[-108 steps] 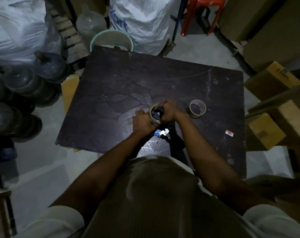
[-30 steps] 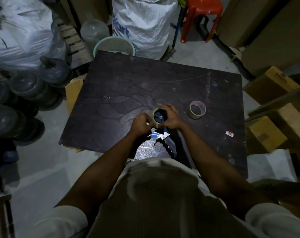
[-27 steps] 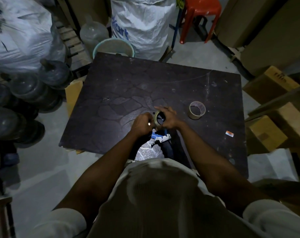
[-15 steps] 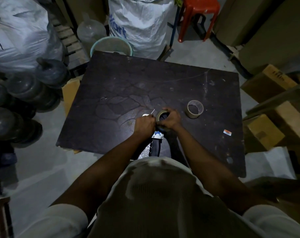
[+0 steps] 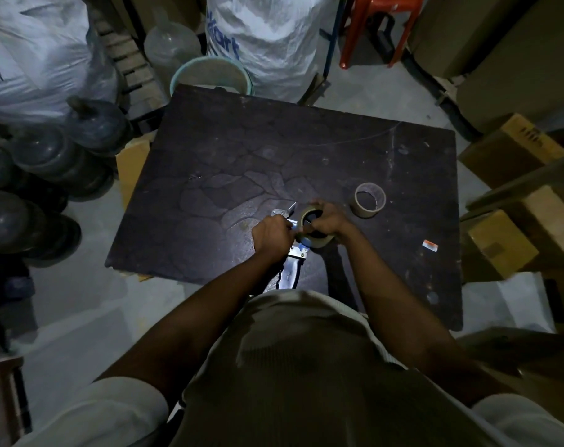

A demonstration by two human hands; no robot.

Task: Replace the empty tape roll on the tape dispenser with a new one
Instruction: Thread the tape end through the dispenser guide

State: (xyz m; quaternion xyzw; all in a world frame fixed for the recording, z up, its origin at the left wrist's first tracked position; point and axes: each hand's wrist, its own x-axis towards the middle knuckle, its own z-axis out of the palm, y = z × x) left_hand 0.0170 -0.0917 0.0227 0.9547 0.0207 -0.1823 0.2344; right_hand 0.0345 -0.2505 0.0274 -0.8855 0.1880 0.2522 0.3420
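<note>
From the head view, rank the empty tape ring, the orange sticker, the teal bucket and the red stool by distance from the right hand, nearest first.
From the right hand:
1. Empty tape ring, just right of it on the table.
2. Orange sticker, farther right, near the table's edge.
3. Teal bucket, beyond the table's far edge.
4. Red stool, farthest back.

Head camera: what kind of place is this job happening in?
Probably a storeroom or small warehouse: cardboard boxes stacked at right, big water jugs piled at left, bulging white sacks behind the dark table.
</note>
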